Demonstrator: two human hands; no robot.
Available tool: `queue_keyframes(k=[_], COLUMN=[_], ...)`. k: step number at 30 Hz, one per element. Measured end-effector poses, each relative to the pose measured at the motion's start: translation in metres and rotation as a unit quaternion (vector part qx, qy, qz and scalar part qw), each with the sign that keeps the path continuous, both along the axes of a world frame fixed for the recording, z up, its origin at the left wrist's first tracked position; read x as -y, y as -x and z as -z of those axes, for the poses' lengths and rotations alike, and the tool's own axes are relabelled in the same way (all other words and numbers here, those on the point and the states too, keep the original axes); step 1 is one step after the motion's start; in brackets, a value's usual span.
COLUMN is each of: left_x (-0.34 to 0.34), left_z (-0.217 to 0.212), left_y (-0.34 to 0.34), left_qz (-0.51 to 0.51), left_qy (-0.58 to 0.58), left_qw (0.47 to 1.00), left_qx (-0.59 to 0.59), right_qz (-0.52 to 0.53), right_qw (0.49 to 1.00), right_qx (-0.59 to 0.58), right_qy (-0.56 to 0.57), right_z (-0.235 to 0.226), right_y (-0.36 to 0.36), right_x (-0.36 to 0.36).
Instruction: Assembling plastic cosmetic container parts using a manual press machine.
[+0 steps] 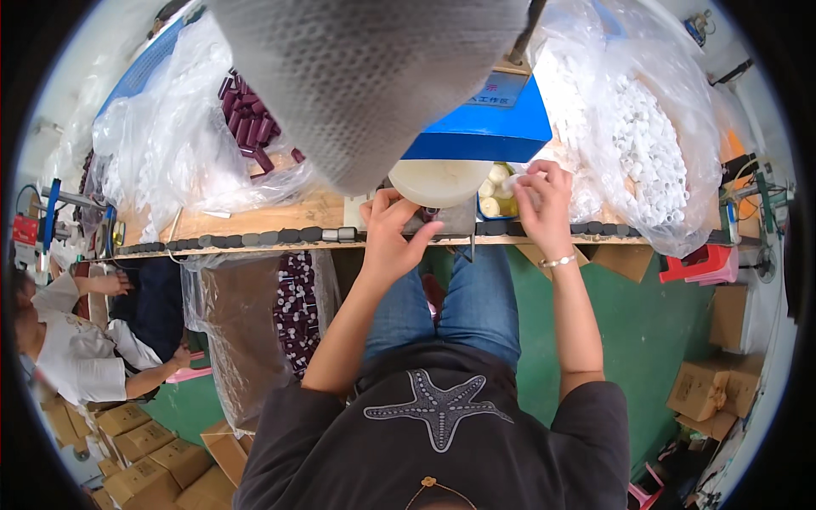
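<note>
My left hand (393,234) rests at the wooden bench's (255,223) front edge, fingers curled on a small dark part under a pale round tub (439,181). My right hand (541,204) is raised a little to the right, pinching a small white cylindrical piece (512,182) between thumb and fingers, just above a blue tray (495,202) of similar pale pieces. A row of dark round caps (255,239) lines the bench edge.
Clear bags of white tubes (650,144) fill the right of the bench; a bag of dark maroon cylinders (246,119) lies left, another (293,306) hangs below. A blue box (489,119) stands behind the tub. Another person (76,348) sits at left among cardboard boxes (144,463).
</note>
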State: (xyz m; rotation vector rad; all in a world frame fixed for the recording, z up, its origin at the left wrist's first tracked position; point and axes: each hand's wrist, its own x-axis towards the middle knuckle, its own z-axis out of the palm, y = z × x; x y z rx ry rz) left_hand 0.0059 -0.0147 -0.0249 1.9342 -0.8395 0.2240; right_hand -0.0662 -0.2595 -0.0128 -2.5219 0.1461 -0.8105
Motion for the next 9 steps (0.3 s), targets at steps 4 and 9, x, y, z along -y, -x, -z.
queue_keyframes(k=[4,9], left_x=[-0.001,-0.014], left_z=[0.0,0.019], left_y=[0.0,-0.005], left_qz=[-0.04,-0.032], left_qy=[0.019,-0.025], left_qw=[0.999,0.999], left_qx=[0.018,0.01], right_qz=[-0.049,-0.191], right_qw=[0.973,0.896], right_qx=[0.07,0.05], right_qy=[-0.214,-0.398], right_z=[-0.023,-0.016], right_y=[-0.002,-0.02], right_x=[-0.03,-0.071])
